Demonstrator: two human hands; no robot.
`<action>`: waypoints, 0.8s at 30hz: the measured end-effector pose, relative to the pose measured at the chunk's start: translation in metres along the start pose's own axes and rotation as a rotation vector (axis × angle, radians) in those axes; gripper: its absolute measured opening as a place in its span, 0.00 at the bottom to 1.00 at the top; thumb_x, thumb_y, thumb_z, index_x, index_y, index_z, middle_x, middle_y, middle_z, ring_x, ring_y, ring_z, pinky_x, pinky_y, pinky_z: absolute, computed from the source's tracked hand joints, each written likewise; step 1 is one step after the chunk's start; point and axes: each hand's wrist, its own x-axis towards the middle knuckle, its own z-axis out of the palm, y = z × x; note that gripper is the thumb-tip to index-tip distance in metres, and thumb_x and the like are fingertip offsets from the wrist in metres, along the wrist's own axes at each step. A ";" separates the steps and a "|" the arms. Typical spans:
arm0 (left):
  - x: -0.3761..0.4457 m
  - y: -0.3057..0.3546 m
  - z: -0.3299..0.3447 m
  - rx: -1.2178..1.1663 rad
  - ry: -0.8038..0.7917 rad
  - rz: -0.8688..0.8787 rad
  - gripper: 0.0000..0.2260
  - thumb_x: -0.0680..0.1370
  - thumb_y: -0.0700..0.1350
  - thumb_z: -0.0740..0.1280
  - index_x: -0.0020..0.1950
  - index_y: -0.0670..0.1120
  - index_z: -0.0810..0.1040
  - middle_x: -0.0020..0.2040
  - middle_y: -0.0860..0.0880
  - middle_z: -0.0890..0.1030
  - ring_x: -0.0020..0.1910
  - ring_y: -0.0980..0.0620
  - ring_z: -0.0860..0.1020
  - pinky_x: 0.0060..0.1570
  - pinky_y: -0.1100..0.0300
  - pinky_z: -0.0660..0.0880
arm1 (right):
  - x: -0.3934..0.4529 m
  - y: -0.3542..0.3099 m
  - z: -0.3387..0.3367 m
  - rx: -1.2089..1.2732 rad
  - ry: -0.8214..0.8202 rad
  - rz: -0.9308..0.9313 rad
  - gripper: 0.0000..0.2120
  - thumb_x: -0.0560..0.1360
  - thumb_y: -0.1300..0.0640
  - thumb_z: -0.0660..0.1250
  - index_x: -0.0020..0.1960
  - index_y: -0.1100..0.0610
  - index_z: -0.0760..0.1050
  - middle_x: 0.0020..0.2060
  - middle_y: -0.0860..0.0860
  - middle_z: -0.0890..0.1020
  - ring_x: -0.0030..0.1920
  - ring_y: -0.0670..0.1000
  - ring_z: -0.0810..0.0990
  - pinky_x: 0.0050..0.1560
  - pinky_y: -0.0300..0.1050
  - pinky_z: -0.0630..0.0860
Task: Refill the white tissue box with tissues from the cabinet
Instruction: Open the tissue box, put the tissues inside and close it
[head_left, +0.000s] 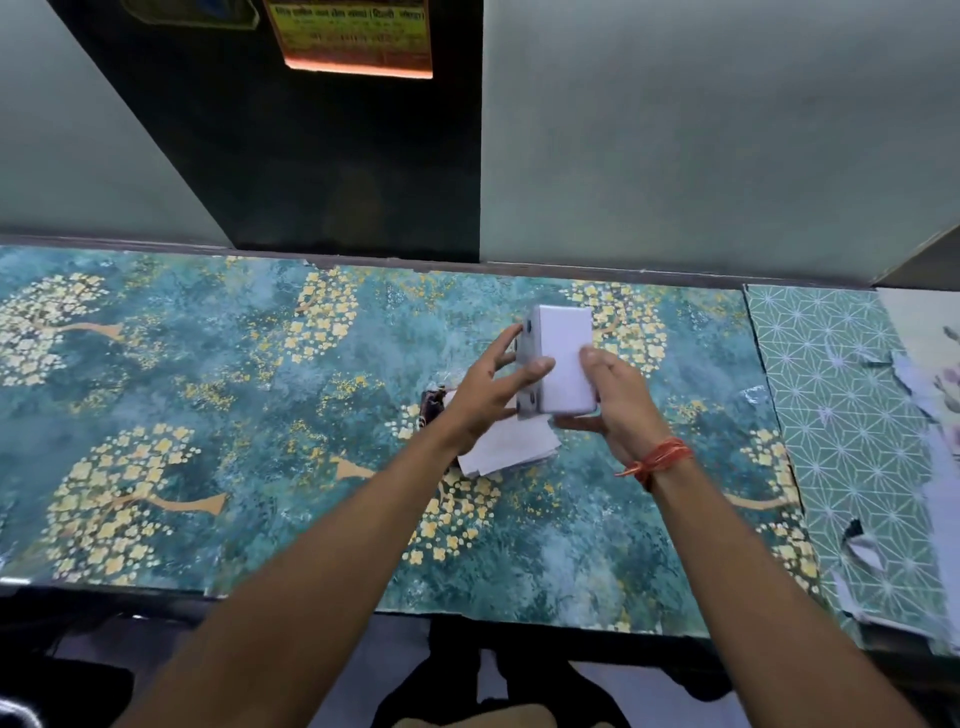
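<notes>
Step in hand, by judgement: handling of the white tissue box (563, 358), raised above the floral tabletop (208, 415). Grasped by left hand (488, 389) on the side face bearing round marks, by right hand (618, 405) on the opposite side. Directly beneath the box, on the tabletop: tissue stack (506, 449).

Next move, likely: opening the box, then loading the stack squarely.

Count: one box, one stack, two hands.
</notes>
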 end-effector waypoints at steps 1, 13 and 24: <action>-0.002 -0.002 0.000 -0.010 -0.002 -0.022 0.36 0.71 0.55 0.73 0.76 0.62 0.62 0.72 0.46 0.70 0.64 0.47 0.75 0.55 0.47 0.77 | -0.005 0.001 0.000 0.018 -0.011 0.012 0.13 0.81 0.48 0.59 0.54 0.56 0.76 0.49 0.58 0.82 0.45 0.59 0.84 0.43 0.66 0.82; -0.025 0.005 -0.013 0.046 -0.066 -0.166 0.36 0.72 0.59 0.71 0.76 0.58 0.60 0.64 0.50 0.72 0.59 0.41 0.77 0.54 0.45 0.78 | -0.009 -0.006 0.003 -0.033 -0.090 0.007 0.13 0.79 0.50 0.65 0.57 0.59 0.77 0.47 0.57 0.81 0.40 0.55 0.83 0.27 0.48 0.81; -0.029 -0.005 -0.019 0.230 -0.017 -0.035 0.35 0.60 0.59 0.76 0.62 0.46 0.74 0.57 0.50 0.79 0.55 0.51 0.80 0.56 0.55 0.78 | 0.000 -0.023 -0.008 0.008 -0.158 0.246 0.20 0.78 0.43 0.63 0.51 0.61 0.78 0.36 0.53 0.80 0.32 0.50 0.82 0.24 0.41 0.78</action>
